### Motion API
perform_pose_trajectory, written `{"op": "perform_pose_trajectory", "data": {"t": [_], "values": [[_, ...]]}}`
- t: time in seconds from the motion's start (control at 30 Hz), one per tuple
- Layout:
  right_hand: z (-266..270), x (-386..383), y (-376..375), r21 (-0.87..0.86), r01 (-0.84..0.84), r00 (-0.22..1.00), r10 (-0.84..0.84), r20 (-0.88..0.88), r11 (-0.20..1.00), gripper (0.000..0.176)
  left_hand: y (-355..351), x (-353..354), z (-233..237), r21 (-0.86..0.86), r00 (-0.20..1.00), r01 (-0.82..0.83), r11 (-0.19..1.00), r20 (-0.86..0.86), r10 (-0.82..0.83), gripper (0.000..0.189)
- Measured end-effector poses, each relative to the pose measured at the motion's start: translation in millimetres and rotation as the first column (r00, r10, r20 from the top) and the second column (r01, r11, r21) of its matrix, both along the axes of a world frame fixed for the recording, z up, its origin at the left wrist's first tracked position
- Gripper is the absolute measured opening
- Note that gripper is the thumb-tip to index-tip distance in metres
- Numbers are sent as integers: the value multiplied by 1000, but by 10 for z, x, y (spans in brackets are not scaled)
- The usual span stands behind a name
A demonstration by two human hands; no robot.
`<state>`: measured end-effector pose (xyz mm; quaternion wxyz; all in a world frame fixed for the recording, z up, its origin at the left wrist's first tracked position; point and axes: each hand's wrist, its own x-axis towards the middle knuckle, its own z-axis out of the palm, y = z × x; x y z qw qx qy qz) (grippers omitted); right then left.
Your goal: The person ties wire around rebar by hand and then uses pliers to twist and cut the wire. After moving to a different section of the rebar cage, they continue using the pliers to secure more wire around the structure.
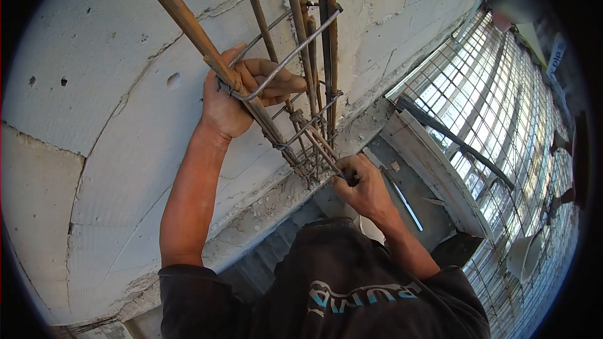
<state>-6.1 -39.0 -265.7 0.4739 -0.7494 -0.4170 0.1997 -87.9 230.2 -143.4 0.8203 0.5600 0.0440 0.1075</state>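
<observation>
A cage of rusty upright rebar (182,19) stands against the pale block wall, crossed by bent steel stirrups (295,50). My left hand (229,103) reaches behind the front bar, its thumb on one side and its curled fingers on the other, right where a stirrup corner meets the bar. Lower down, my right hand (365,189) is closed around the handles of pincers (321,144). Their head lies among the bars, close to a lower stirrup. Tie wire shows at several crossings.
The block wall (138,169) rises on the left. To the right, steel mesh (477,94) lies over light sheeting, with a wooden board (433,163) along its edge. A thin pale rod (407,206) lies beyond my right hand. A blurred person (516,1) is far off at upper right.
</observation>
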Motion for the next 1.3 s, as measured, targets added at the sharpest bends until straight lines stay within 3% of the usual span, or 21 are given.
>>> {"op": "perform_pose_trajectory", "data": {"t": [0.03, 0.13, 0.2, 0.27, 0.33, 0.43, 0.57, 0.67, 0.87, 0.97, 1.07, 1.17, 1.3], "values": [[23, -21, -7, -46, -28, 998, 30, 58, 999, 31, -14, -4, -1, 9, 1000, -8, 1000, -4, 8, 75], [187, -36, -7, -93, -91, 969, 67, -239, 991, 22, -36, 4, 17, 29, 999, -32, 999, -6, 32, 74], [192, 33, 2, 8, -173, 837, 151, -525, 985, 22, -39, 4, 23, 38, 999, -43, 998, -14, 44, 74], [230, 100, 32, 110, -202, 677, 219, -703, 973, 20, -40, 11, 20, 46, 998, -51, 998, -27, 52, 74], [338, 169, 85, 201, -202, 541, 280, -793, 959, 19, -40, 14, 20, 55, 999, -42, 998, -15, 43, 74], [529, 317, 111, 137, -231, 323, 209, -923, 963, 20, -33, 3, 18, 47, 999, -33, 998, -16, 33, 74], [653, 360, 90, -83, -262, 597, 94, -796, 962, 29, -89, 24, 49, 18, 997, -73, 997, -27, 74, 75], [901, 272, 162, -247, -253, 727, 15, -687, 935, 34, -117, 19, 69, -3, 994, -96, 995, -43, 96, 76], [654, 345, 138, -161, -408, 844, 304, -443, 899, 30, -71, 12, 52, 48, 998, -51, 998, -45, 53, 73], [463, 365, 159, -138, -442, 892, 417, -177, 886, 32, -28, 20, -11, 20, 998, -56, 998, -33, 56, 73], [507, 359, 253, -232, -476, 851, 377, -367, 848, 36, -60, 8, 17, 52, 999, -45, 998, -3, 45, 72], [604, 334, 195, -150, -459, 723, 269, -636, 876, 40, -91, 1, 41, 64, 997, -72, 995, -19, 73, 72], [539, 283, 103, -116, -419, 738, 263, -622, 901, 39, -57, 3, -13, 33, 997, -73, 997, -22, 73, 72]]}}
